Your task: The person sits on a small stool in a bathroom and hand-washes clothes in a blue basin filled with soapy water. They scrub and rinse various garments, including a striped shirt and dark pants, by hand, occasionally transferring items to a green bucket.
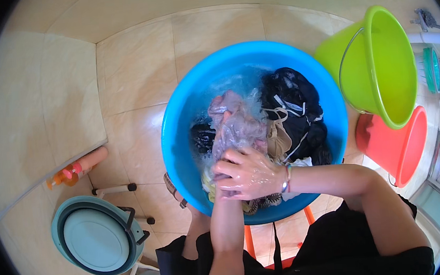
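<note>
Near the blue basin [176,136]'s seven o'clock, the right hand [250,174] is clasping pinkish cloth [240,130], seemingly steadying it, the hidden left hand's grip being something I cannot tell.

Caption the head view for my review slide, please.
Right hand across the left wrist, touching soaked pinkish-grey cloth in a round blue plastic basin of water and dark wet garments.

On my feed I place the round blue plastic tub [170,142] centrally, with the wet pinkish cloth [238,130] in its middle and the crumpled black fabric garments [297,101] right of that. Right of the tub I see the lime-green plastic bucket [356,66], behind the round red plastic bucket [387,145]. Leftward, I find the round grey-blue plastic basin [96,239], the pink plastic bottle [94,159] behind it.
</note>
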### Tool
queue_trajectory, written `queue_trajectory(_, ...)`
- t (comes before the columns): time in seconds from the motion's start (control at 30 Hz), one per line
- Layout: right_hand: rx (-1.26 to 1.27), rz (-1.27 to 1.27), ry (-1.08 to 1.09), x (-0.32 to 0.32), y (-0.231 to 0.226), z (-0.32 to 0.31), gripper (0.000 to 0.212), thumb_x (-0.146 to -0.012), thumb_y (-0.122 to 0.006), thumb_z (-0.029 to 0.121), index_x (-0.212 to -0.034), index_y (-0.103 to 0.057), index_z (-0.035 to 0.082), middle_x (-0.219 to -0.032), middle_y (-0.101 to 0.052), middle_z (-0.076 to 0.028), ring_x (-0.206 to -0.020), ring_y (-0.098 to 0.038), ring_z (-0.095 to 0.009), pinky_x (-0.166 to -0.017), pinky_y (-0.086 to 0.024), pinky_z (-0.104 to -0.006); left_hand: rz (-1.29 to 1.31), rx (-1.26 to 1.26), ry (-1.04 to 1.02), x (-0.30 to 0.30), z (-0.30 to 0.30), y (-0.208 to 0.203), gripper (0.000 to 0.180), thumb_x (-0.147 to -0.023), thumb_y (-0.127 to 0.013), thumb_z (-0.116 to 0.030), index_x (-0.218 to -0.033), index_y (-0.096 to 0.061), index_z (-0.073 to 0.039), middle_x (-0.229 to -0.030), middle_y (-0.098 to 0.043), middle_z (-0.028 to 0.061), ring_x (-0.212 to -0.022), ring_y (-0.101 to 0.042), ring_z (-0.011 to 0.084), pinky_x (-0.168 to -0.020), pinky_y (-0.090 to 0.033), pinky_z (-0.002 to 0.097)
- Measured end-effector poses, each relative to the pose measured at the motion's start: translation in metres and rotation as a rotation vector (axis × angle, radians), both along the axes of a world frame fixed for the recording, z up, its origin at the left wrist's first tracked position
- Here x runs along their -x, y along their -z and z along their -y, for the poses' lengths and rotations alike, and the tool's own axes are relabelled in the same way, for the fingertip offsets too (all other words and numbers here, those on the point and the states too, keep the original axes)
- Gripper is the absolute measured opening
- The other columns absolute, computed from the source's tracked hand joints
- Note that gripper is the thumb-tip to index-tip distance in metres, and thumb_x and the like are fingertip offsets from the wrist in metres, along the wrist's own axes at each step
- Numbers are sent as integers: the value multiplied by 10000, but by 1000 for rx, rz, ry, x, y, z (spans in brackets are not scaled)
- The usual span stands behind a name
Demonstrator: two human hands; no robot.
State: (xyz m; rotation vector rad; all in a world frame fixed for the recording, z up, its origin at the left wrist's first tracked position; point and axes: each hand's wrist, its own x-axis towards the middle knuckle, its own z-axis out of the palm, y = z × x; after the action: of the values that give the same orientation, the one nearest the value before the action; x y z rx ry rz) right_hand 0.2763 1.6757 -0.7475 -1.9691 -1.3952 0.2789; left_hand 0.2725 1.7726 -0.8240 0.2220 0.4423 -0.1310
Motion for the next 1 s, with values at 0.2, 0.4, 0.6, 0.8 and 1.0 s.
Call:
queue_trajectory(0.2,-226,68,174,-18,-2,-23,145,-682,-702,242,-727,-594,157,-806,-496,19,-733,-560,-149,-566,-509,-268,-114,-6,-125,6,16,-5,514,-981,-478,-464,-1355,-469,-112,-1322,-531,84,-1191,-511,221,-1001,-430,389)
queue_trajectory(0.4,-167,34,339,-53,26,-35,126,-720,-669,231,-675,-589,144,-726,-550,-14,-685,-611,-193,-540,-516,-346,-156,-20,-321,30,25,28,499,-983,-478,-453,-1350,-472,-116,-1317,-535,83,-1184,-515,220,-998,-433,388)
queue_trajectory(0.6,267,-190,734,-106,129,18,199,-855,-647,294,-861,-644,95,-845,-648,-115,-788,-636,-352,-671,-515,-430,-498,-263,-281,10,15,10,494,-940,-493,-387,-1326,-504,-79,-1321,-556,101,-1213,-524,280,-1034,-408,423)
queue_trajectory(0.8,309,-3,473,-93,112,19,487,-848,-648,334,-1281,-517,152,-1225,-541,-164,-1049,-569,-391,-862,-493,-467,-451,-225,-360,32,-33,71,413,-978,-494,-218,-1348,-479,-36,-1332,-544,111,-1198,-531,273,-1023,-413,435)
queue_trajectory(1.0,759,57,405,-94,164,4,333,-792,-647,179,-1117,-613,114,-1171,-582,-146,-993,-572,-363,-830,-516,-454,-591,-410,-220,25,-25,111,402,-907,-525,-32,-1309,-499,-36,-1221,-592,97,-1104,-570,248,-946,-473,398)
